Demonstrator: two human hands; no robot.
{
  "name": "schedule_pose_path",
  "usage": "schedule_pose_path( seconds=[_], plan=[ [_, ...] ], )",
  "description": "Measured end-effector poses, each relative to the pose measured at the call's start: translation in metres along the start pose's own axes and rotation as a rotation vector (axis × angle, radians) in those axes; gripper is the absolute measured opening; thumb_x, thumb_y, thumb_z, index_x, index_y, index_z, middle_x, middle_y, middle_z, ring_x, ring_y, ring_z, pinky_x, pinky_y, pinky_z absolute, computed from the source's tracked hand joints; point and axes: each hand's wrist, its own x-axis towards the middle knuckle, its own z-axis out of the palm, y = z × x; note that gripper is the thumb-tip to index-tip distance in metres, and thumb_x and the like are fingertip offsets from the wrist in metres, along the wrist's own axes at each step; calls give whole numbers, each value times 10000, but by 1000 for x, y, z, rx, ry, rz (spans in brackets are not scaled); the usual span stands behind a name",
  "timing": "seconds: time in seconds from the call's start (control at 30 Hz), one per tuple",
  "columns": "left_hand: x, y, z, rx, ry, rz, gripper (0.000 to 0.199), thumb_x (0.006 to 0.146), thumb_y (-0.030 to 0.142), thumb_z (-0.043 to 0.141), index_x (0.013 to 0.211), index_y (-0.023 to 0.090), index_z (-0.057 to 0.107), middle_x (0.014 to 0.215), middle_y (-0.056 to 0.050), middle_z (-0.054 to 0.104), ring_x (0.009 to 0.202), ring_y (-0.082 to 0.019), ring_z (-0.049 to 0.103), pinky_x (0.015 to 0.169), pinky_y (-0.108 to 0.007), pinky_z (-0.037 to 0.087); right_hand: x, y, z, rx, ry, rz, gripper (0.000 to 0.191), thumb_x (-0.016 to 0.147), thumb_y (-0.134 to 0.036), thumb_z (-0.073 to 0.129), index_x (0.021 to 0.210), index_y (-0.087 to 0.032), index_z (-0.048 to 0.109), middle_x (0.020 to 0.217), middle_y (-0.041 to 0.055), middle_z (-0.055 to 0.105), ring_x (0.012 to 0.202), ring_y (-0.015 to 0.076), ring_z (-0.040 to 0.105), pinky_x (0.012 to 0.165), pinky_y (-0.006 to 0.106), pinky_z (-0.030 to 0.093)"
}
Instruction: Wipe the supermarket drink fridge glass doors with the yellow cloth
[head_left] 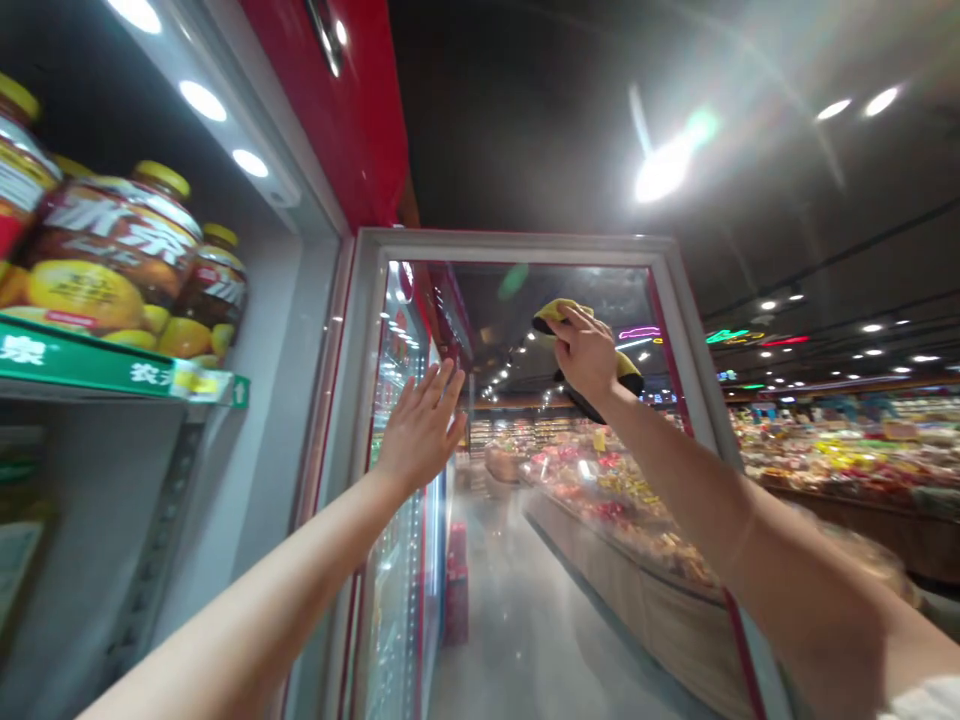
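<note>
Slanting: yellow-black cloth (561,311), long axis upper left to lower right.

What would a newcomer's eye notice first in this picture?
Probably the right hand on a yellow and black cloth, raised at the door's upper right, with the left hand spread open farther left. Next come the yellow-capped bottles at upper left, above a green shelf strip, and the glaring light at upper right.
</note>
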Motion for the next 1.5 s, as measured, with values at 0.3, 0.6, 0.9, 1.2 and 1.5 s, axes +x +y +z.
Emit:
schedule_pose_path(
  seconds=[0.3, 0.6, 0.9, 1.2, 1.5],
  plan=[
    [-16, -15, -3, 93, 38, -31, 582, 1030, 389, 329, 1560, 153, 366, 1635, -126, 359, 1535, -286, 297, 1268, -554, 181, -27, -38, 3, 213, -47, -445, 283, 978, -280, 550, 1152, -330, 768, 1414, -17, 652, 1332, 215, 567, 1163, 406, 374],
    [-36, -23, -9, 146, 35, -97, 580, 1026, 386, 344, 1573, 193, 343, 1632, -111, 366, 1519, -287, 333, 1268, -577, 140, 8, -98, 17, 213, -75, -378, 397, 963, -166, 508, 1313, -220, 687, 1521, 84, 549, 1447, 285, 453, 1219, 505, 290],
    [-66, -35, -11, 203, 58, -141, 574, 1009, 371, 411, 1558, 210, 363, 1619, -116, 393, 1556, -276, 237, 1262, -619, 60, 16, -110, 24, 236, -15, -242, 381, 918, -136, 529, 1229, -215, 734, 1451, 75, 619, 1375, 278, 522, 1195, 503, 319],
    [-81, -41, -14, 228, 62, -172, 616, 990, 383, 462, 1556, 156, 376, 1625, -143, 373, 1561, -309, 215, 1264, -623, 44, 17, -139, 28, 359, -144, -555, 311, 884, -167, 594, 1095, -301, 779, 1351, -2, 694, 1332, 208, 560, 1229, 450, 267],
    [-89, -46, -19, 262, 53, -157, 666, 984, 450, 490, 1566, 154, 361, 1646, -144, 332, 1566, -324, 190, 1273, -595, 90, 28, -184, 46, 483, -139, -488, 439, 908, -89, 512, 1239, -273, 735, 1371, 21, 681, 1331, 207, 558, 1150, 396, 390]
  ],
)
